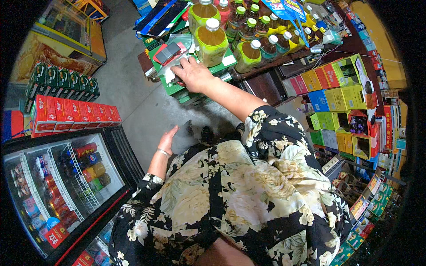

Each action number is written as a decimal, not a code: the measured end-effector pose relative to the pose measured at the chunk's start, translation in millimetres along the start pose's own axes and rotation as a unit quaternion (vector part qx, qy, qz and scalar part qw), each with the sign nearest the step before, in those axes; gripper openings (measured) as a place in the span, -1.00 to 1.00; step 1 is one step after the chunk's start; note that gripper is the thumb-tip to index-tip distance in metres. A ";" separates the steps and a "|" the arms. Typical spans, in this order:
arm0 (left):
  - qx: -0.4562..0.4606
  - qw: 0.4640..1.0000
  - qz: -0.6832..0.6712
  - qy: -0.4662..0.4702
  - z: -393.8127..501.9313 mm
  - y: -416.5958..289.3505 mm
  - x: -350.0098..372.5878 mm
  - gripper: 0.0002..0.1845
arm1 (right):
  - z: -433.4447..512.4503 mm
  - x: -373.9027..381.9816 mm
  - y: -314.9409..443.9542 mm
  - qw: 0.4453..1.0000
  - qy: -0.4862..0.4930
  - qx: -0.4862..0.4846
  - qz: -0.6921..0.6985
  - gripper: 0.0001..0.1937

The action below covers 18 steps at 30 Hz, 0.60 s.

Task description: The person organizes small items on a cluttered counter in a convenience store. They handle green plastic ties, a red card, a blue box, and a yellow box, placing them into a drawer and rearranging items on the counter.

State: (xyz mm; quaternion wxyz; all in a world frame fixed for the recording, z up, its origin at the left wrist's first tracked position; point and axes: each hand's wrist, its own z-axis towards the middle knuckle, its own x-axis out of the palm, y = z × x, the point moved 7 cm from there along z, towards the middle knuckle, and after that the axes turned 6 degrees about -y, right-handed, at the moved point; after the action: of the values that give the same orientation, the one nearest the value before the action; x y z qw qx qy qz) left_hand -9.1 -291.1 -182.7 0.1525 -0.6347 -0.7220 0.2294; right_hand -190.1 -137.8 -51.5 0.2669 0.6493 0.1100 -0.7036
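My right hand (197,75) reaches over a stack of green boxes (179,94), palm down with bent fingers. Beneath its fingertips are something white and a clear plastic bag (163,70). A small dark and red item (180,83) shows at the edge of the hand; whether I grip it is hidden. Just beyond lies a dark grey flat rectangular object (167,52) on a red piece. A large bottle of amber drink (212,43) with a white cap stands beside my right hand. My left hand (169,139), with a bracelet at the wrist, hangs empty above the floor, fingers extended.
Several capped drink bottles (251,55) crowd the counter. To the left, a glass-door drinks fridge (66,186) carries red cartons (75,114) on top, with green cartons (61,81) behind. Stacked colourful open boxes (336,99) fill the right side. Grey concrete floor (133,83) lies between.
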 end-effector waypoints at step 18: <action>0.086 0.984 -0.125 0.097 30.6 -67.4 14.1 -0.49 | -20.4 -8.9 -8.4 0.986 -0.101 0.003 0.131 -0.22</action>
State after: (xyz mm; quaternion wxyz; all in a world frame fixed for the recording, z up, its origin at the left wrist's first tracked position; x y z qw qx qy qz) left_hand -83.9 -287.3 -174.4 0.3036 -0.5432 -0.7550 0.2070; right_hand -176.9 -118.5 -47.2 0.3645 0.5846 -0.0058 -0.7248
